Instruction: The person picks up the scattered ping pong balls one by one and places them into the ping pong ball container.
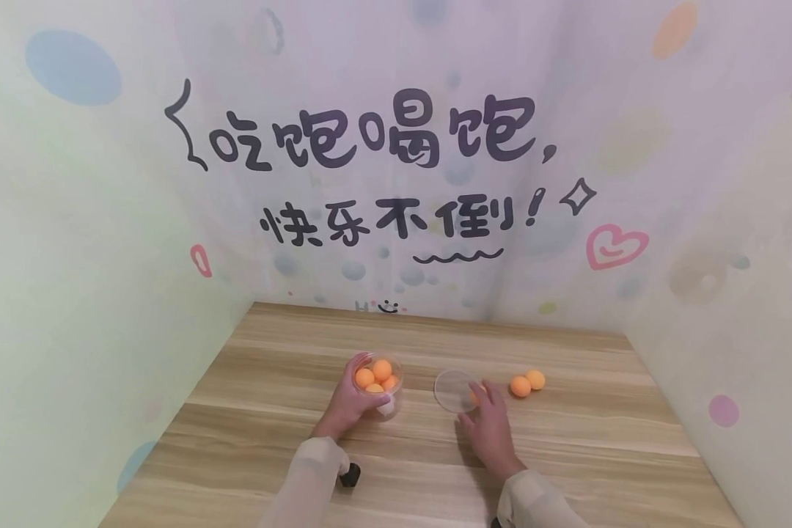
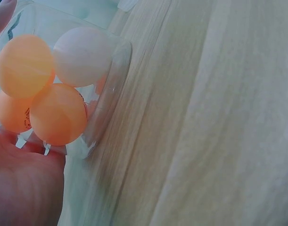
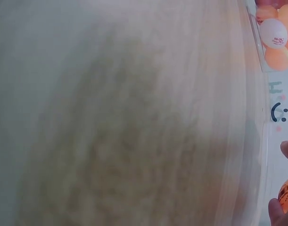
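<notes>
My left hand (image 1: 350, 403) grips a clear plastic tub (image 2: 116, 80), thumb on the near side and fingers round the far side. Several orange table tennis balls (image 1: 382, 369) and a white ball (image 2: 82, 56) lie inside it. My right hand (image 1: 493, 436) reaches down over the table beside a clear round lid (image 1: 450, 392). Its fingers are at an orange ball (image 3: 287, 194) by the lid's right edge; the thumb stands apart from the ball in the right wrist view. The fingers partly cover this ball in the head view.
Right of my right hand, two orange balls (image 1: 520, 386) sit side by side on the wood-grain table (image 1: 251, 411). A printed fabric wall (image 1: 396, 279) closes off the back, and pale side walls rise left and right.
</notes>
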{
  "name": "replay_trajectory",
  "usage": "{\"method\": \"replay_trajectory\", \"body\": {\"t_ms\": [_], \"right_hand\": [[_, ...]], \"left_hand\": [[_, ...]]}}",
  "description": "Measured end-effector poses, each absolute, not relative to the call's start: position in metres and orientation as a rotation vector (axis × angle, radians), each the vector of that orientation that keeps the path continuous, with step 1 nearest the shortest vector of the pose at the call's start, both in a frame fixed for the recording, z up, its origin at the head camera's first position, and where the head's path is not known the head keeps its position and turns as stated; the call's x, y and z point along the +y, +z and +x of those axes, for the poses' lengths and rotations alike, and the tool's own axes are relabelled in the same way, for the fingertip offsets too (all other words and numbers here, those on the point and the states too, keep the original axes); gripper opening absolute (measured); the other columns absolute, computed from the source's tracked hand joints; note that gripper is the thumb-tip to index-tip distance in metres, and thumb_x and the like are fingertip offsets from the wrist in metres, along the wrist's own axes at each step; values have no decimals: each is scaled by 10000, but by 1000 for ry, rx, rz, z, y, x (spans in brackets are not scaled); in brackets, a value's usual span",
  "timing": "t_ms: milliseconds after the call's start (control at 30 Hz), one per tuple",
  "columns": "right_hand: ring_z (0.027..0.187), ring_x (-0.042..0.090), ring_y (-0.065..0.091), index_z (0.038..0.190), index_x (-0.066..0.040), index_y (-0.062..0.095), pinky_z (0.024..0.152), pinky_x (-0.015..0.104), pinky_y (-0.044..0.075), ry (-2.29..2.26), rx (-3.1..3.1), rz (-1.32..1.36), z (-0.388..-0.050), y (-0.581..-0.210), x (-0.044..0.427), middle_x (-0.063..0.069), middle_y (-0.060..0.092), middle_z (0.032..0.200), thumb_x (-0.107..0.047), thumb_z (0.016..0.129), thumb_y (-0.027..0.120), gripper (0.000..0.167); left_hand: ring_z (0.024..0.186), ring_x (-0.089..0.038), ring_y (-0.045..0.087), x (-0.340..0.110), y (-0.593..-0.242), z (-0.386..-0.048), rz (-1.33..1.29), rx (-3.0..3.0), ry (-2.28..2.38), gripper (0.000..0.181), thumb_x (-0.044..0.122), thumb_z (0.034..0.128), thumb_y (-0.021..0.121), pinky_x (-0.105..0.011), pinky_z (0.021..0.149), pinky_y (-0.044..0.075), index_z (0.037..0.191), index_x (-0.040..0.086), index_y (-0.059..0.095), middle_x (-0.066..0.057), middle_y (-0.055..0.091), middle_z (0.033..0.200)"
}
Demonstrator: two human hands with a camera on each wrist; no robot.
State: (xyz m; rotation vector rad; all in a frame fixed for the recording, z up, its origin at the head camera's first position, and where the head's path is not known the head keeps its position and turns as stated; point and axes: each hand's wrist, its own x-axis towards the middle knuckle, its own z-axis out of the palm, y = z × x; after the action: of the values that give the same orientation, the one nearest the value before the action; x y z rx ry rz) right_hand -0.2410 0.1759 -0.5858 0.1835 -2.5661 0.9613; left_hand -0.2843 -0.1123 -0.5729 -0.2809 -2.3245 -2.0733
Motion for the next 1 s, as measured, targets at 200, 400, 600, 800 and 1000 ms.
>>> {"method": "replay_trajectory", "body": {"t_ms": [200, 400, 600, 800, 1000], "right_hand": [[1221, 474, 446, 1285, 21, 549, 996, 575, 396, 963, -2548, 212, -242, -587, 173, 296, 451, 1344, 22, 744, 791, 593], [1179, 444, 498, 1276, -1, 561, 953, 563, 436, 967, -2513, 258, -242, -586, 170, 265, 492, 1302, 76, 747, 761, 571], [1174, 428, 514, 1258, -2, 585, 937, 542, 456, 1008, -2486, 278, -242, -586, 167, 240, 519, 1281, 102, 774, 724, 514], [1171, 390, 530, 1237, -14, 604, 889, 498, 498, 1055, -2443, 308, -241, -584, 163, 199, 544, 1264, 123, 785, 712, 484], [1078, 311, 579, 1205, -10, 620, 821, 446, 532, 1059, -2380, 350, -240, -587, 159, 150, 586, 1188, 112, 783, 731, 454]], "left_hand": [[1298, -255, 414, -112, -571, -283, -276, -2327, -2074, 989, 180, 696, 887, -457, 1094, 326, 1487, 143, 296, -54, 364, 1497], [1299, -268, 415, -112, -569, -283, -277, -2331, -2070, 977, 175, 703, 882, -464, 1092, 330, 1484, 151, 295, -70, 360, 1500], [1301, -263, 411, -112, -565, -280, -279, -2333, -2077, 974, 169, 703, 881, -452, 1091, 329, 1483, 143, 297, -72, 361, 1500], [1305, -250, 407, -112, -569, -282, -251, -2335, -2074, 976, 177, 695, 887, -451, 1096, 324, 1477, 163, 305, -50, 365, 1497], [1306, -245, 402, -112, -570, -283, -243, -2337, -2088, 973, 167, 700, 886, -449, 1103, 317, 1480, 172, 304, -41, 357, 1503]]}}
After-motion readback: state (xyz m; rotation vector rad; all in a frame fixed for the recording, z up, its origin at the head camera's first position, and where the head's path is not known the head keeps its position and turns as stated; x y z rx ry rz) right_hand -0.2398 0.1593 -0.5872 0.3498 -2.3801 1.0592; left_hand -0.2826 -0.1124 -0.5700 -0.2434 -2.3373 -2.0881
